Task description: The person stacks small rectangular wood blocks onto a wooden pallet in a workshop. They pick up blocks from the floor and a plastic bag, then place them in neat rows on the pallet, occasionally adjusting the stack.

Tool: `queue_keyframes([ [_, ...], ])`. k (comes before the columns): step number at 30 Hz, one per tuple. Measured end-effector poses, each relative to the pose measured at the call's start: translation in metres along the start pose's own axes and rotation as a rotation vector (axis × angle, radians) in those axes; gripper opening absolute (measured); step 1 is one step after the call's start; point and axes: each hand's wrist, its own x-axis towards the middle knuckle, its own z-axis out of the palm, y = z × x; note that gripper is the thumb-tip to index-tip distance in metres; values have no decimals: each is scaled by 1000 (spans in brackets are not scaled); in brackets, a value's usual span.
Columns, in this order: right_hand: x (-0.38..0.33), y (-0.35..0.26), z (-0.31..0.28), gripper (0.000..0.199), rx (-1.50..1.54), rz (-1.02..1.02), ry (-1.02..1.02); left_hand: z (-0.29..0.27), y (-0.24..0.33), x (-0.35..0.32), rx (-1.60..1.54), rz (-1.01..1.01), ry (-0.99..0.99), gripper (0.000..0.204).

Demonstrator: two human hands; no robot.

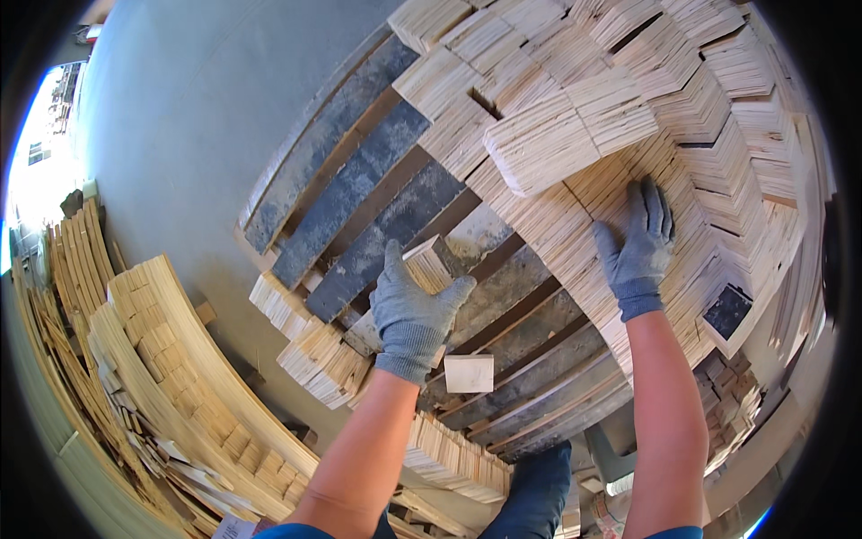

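My left hand [413, 316], in a grey glove, grips a small stack of thin pale wood slats [433, 263] above a dark wooden pallet [377, 193]. My right hand [638, 247], also gloved, rests flat with fingers spread on a big pile of stacked wood slats [575, 135] that covers the pallet's right part. A single square wood piece [469, 373] lies on the pallet boards just below my left hand.
More slat bundles [314, 355] sit along the pallet's near-left edge and another bundle [453, 458] lies near my leg. Long curved stacks of wood strips [171, 359] fill the lower left. Grey concrete floor [189, 108] stretches beyond the pallet. Scrap blocks [732, 404] lie at right.
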Motion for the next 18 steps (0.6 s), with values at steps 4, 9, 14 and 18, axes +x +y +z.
queue_keyframes([
  [4, 2, -2, -3, 81, -5, 25, -12, 12, -11, 11, -82, 73, 110, 117],
  [9, 3, -3, -5, 82, 16, 45, -26, -54, 12, 12, -567, 80, -17, 106],
  [14, 3, -1, -6, 82, 25, 58, -25, -111, 22, 103, -305, 495, 269, 96],
  [18, 4, -3, -3, 82, 57, 49, -18, -143, 49, 206, -183, 684, 240, 84],
])
